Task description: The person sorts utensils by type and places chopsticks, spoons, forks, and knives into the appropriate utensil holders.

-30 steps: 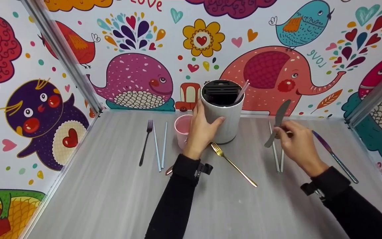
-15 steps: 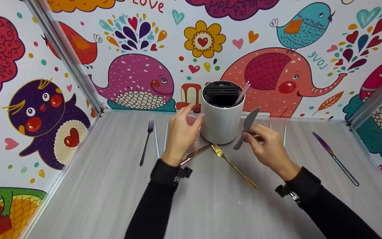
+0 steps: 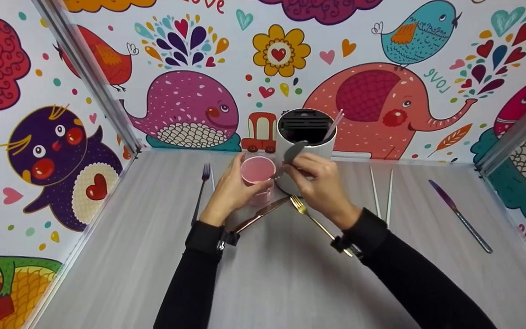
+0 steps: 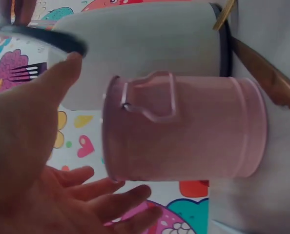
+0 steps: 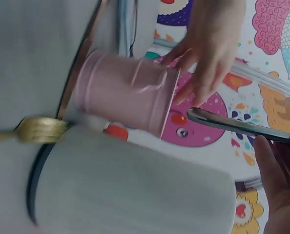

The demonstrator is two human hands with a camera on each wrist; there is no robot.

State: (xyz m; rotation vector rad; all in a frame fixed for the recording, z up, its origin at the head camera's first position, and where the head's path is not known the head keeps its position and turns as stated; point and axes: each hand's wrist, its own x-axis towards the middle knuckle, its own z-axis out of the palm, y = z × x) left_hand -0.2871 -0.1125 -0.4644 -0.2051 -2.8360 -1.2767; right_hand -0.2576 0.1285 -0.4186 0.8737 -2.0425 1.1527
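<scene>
My right hand [image 3: 320, 187] pinches a dark grey butter knife [image 3: 296, 151], blade up, in front of the white cylindrical holder [image 3: 286, 137]. In the right wrist view the knife's rounded end [image 5: 203, 117] points towards the rim of a pink metal cup [image 5: 120, 92]. The cup [image 3: 258, 169] stands upright just left of the holder. My left hand [image 3: 228, 192] is at the cup's left side, fingers spread beside the rim and thumb in front of it. In the left wrist view the fingers [image 4: 130, 200] are extended, not curled round the cup [image 4: 184, 131].
A copper-coloured knife [image 3: 263, 214] and a gold fork [image 3: 311, 217] lie before the cup and holder. A dark fork [image 3: 202, 187] and pale blue chopsticks lie left. White chopsticks [image 3: 390, 194] and an iridescent knife [image 3: 459, 214] lie right. Pink sticks [image 3: 334, 124] stand in the holder.
My right hand has carried the butter knife left, from over the white chopsticks to beside the pink cup. My left hand has let go of the holder and moved left to the cup.
</scene>
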